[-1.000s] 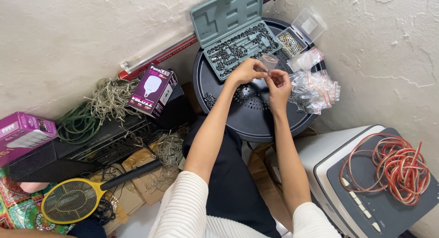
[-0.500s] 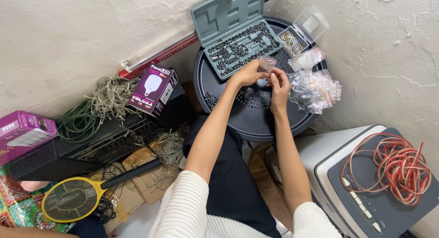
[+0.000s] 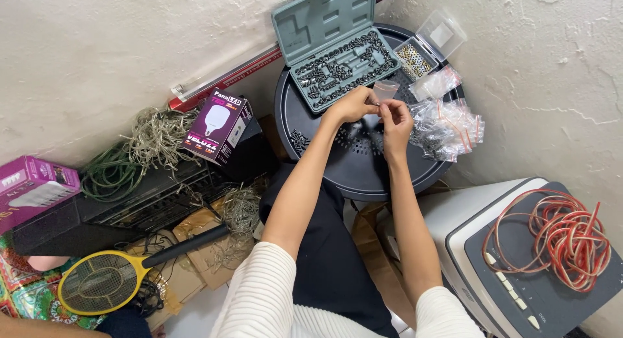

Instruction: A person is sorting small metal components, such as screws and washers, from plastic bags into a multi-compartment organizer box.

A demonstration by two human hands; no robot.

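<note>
Nearest the camera, two forearms in white ribbed sleeves are stretched out over a dark lap toward the round black bench. Over its middle the left hand and right hand are brought together, fingertips almost touching. A small clear plastic bag is pinched at the fingertips of both hands, held just above the bench top; what's inside can't be made out. Just right of the hands, by the bench's right edge, a heap of clear zip bags w/ red strips is piled. A small cluster of dark screws lies by the left edge. At the far edge, a grey-green tool case is propped open, its tray filled w/ small metal bits. Beside it, at the far right, a clear plastic box is set open. Off the bench, a purple bulb carton lies to the left, and a coil of red wire rests on a grey appliance at near right.
</note>
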